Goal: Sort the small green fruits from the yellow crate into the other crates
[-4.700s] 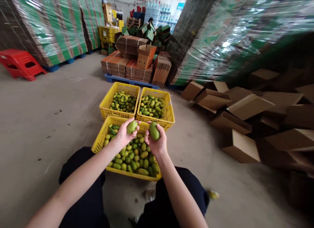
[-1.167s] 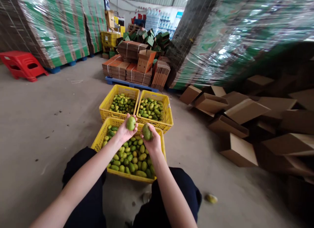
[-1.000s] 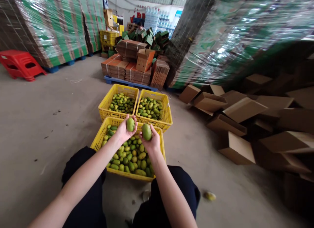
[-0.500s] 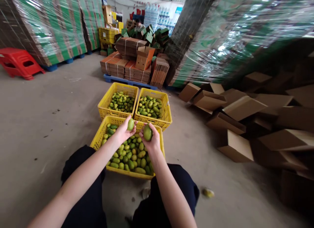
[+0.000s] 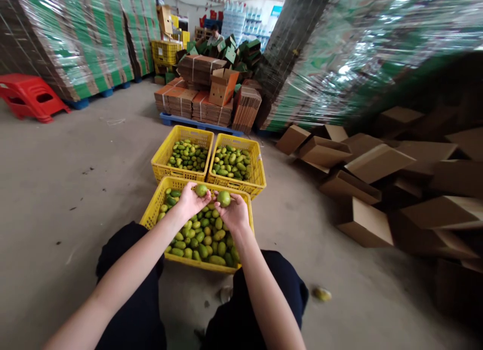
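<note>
Head view: you look mid-hold, left hand (image 5: 191, 201) and right hand (image 5: 235, 212) loosely gripping a green fruit (image 5: 224, 198) each, so next go gently.

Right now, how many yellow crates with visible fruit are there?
3: near crate below the left hand and right hand; behind it, left crate and right crate, side by side. Contents of the background crates are hidden.

A warehouse; film-wrapped stacks (image 5: 83, 43); strapped cartons (image 5: 199, 69); fruit crates (image 5: 199, 264).
</note>
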The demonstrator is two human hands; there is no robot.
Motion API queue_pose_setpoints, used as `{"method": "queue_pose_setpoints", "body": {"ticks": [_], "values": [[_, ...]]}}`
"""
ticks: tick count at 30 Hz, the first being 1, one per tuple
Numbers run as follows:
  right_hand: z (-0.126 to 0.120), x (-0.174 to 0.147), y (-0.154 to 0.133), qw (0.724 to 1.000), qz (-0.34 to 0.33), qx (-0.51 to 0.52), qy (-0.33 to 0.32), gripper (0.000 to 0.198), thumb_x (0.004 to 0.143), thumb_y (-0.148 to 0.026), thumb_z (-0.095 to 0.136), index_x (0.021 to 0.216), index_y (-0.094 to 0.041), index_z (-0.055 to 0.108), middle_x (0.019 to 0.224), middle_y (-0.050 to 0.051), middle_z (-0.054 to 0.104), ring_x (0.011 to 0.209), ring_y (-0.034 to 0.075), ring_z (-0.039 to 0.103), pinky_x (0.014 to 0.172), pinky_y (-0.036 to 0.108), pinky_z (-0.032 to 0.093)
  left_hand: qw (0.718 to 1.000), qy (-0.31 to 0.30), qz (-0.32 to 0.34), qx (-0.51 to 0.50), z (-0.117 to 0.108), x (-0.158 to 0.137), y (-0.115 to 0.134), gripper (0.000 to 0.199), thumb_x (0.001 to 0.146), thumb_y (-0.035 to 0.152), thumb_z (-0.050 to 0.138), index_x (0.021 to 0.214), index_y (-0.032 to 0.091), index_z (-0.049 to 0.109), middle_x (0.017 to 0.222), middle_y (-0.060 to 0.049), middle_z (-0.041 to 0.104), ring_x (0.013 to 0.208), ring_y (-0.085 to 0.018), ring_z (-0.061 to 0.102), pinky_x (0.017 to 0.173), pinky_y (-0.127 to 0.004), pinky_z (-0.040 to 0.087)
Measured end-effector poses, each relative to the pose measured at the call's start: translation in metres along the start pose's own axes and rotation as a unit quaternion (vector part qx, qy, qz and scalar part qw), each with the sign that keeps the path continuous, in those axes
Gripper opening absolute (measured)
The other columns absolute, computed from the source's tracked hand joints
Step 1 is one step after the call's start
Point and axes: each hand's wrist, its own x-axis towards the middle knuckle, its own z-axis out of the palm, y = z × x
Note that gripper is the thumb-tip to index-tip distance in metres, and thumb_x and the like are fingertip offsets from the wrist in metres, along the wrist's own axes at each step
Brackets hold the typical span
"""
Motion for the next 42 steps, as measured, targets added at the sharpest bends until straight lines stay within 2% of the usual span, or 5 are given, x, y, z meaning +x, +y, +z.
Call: {"method": "queue_pose_setpoints", "body": {"ticks": [4, 8, 13, 25, 42], "values": [[0.001, -0.001, 0.003, 0.968, -0.192, -0.150, 0.056, 0.031, 0.071, -0.029, 0.065, 0.099, -0.023, 0.055, 0.105, 0.005, 0.064, 0.095, 0.022, 0.062, 0.080, 0.039, 0.056, 0.988, -0.026, 0.114, 0.097, 0.003, -0.004, -0.004, 0.003, 0.088, 0.015, 0.053, 0.089, 0.017, 0.053, 0.069, -0.002, 0.062, 0.059, -0.013, 0.062, 0.060, -0.023, 0.055], [0.002, -0.007, 0.006, 0.818, -0.439, -0.362, 0.084, 0.050, 0.075, -0.026, 0.067, 0.121, -0.027, 0.048, 0.130, 0.008, 0.053, 0.128, 0.023, 0.045, 0.110, 0.044, 0.036, 0.927, -0.102, 0.299, 0.201, 0.004, -0.007, -0.007, 0.045, 0.060, -0.001, 0.079, 0.094, 0.021, 0.058, 0.093, 0.001, 0.067, 0.085, -0.011, 0.065, 0.083, -0.021, 0.051], [0.001, -0.011, 0.009, 0.745, -0.501, -0.437, 0.060, 0.047, 0.083, -0.024, 0.062, 0.127, -0.027, 0.048, 0.130, 0.010, 0.054, 0.127, 0.023, 0.047, 0.113, 0.045, 0.031, 0.877, -0.158, 0.357, 0.279, 0.002, -0.007, -0.008, 0.039, 0.053, -0.003, 0.081, 0.082, 0.019, 0.066, 0.099, -0.002, 0.068, 0.098, -0.014, 0.062, 0.086, -0.019, 0.048], [0.014, -0.017, -0.003, 0.982, -0.165, -0.094, -0.018, 0.021, 0.072, -0.032, 0.059, 0.092, -0.024, 0.056, 0.080, -0.002, 0.065, 0.064, 0.016, 0.061, 0.051, 0.026, 0.047, 0.977, -0.146, 0.114, 0.106, 0.006, -0.012, 0.004, 0.027, 0.084, 0.015, 0.058, 0.108, 0.010, 0.068, 0.095, -0.011, 0.075, 0.082, -0.017, 0.071, 0.073, -0.024, 0.056], [-0.020, -0.013, -0.006, 0.993, -0.012, -0.098, 0.058, 0.026, 0.072, -0.042, 0.067, 0.067, -0.021, 0.053, 0.056, -0.001, 0.064, 0.035, 0.007, 0.041, 0.030, 0.018, 0.021, 0.974, -0.052, 0.032, 0.220, -0.029, 0.017, 0.005, 0.025, 0.068, -0.010, 0.062, 0.077, 0.014, 0.065, 0.056, 0.001, 0.063, 0.040, -0.009, 0.059, 0.037, -0.011, 0.042]]}}
